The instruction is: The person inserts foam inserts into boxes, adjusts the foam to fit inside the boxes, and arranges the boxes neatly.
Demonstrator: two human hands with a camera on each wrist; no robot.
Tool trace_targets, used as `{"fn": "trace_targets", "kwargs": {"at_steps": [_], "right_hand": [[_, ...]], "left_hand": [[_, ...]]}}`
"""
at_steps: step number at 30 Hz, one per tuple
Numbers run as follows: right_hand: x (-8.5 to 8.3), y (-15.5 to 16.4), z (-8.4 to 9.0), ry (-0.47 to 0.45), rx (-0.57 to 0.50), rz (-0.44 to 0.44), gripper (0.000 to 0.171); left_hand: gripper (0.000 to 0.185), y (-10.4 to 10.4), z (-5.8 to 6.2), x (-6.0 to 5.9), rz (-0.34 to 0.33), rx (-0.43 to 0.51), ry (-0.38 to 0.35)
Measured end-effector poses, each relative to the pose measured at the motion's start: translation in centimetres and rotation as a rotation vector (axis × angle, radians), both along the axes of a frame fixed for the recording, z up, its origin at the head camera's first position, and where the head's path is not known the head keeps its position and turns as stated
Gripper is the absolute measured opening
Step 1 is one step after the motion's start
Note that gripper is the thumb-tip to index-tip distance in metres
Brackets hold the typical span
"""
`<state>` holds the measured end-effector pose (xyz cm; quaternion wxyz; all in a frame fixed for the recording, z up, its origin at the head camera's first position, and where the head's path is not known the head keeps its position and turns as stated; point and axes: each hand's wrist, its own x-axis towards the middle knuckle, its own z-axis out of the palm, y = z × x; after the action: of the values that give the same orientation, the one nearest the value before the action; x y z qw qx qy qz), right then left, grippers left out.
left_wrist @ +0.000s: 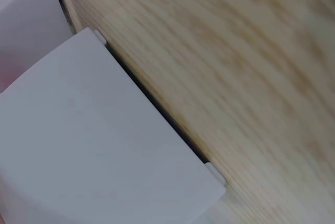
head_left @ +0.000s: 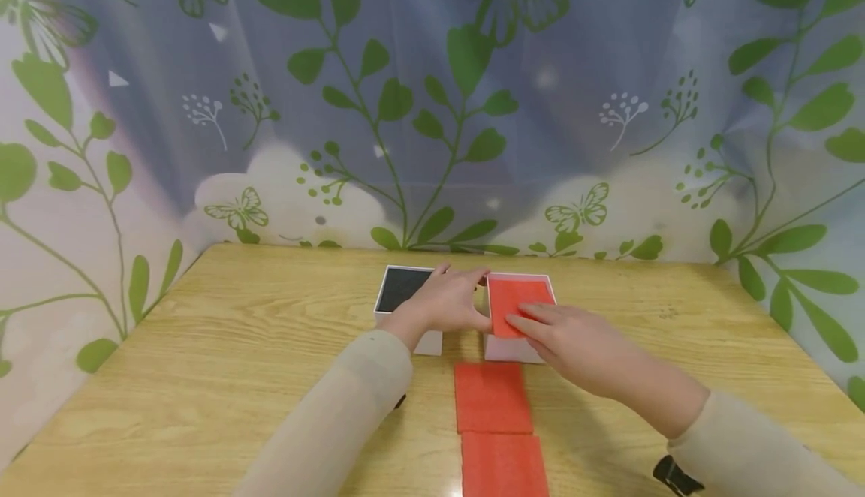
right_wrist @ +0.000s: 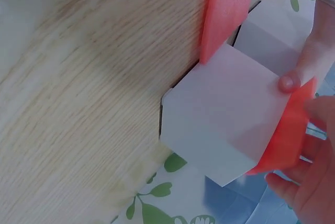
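A white box (head_left: pixel 516 350) stands near the back of the table, with a flat red square (head_left: pixel 503 313), like a folded napkin, at its top opening. My left hand (head_left: pixel 446 298) holds this box at its left side, thumb near the front corner and fingers toward the back. My right hand (head_left: pixel 588 350) rests extended fingers on the red square. In the right wrist view the left thumb (right_wrist: pixel 289 81) touches the box by its rim. Two more red squares (head_left: pixel 493 399) lie in front, edge to edge. A second white box (head_left: pixel 428 343) with a black inside or content stands behind my left wrist, partly hidden.
The wooden table (head_left: pixel 270 309) bears everything and ends at a patterned curtain (head_left: pixel 419 204) close behind the boxes. More curtain hangs at both sides. A narrow gap separates the two boxes.
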<state>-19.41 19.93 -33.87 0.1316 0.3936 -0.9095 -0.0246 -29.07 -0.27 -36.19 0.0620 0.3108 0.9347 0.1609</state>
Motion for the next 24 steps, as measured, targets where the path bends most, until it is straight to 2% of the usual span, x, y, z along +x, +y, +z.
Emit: {"fn": "trace_targets", "kwargs": {"at_steps": [6, 10, 17, 24], "right_hand": [[-0.1, -1.0, -0.7, 0.012, -0.054, 0.013, 0.052], [-0.3, -1.6, -1.3, 0.014, -0.084, 0.048, 0.051], [-0.6, -1.9, -1.8, 0.040, -0.127, 0.028, 0.050], [-0.8, -2.2, -1.9, 0.074, -0.098, 0.023, 0.053]], "left_hand": [[0.086, 0.0, 0.0, 0.1, 0.007, -0.012, 0.012], [0.087, 0.1, -0.1, 0.1, -0.003, -0.014, 0.034], [0.088, 0.2, -0.1, -0.1, -0.003, -0.010, 0.038], [0.090, 0.0, 0.0, -0.2, -0.002, -0.005, 0.017]]}}
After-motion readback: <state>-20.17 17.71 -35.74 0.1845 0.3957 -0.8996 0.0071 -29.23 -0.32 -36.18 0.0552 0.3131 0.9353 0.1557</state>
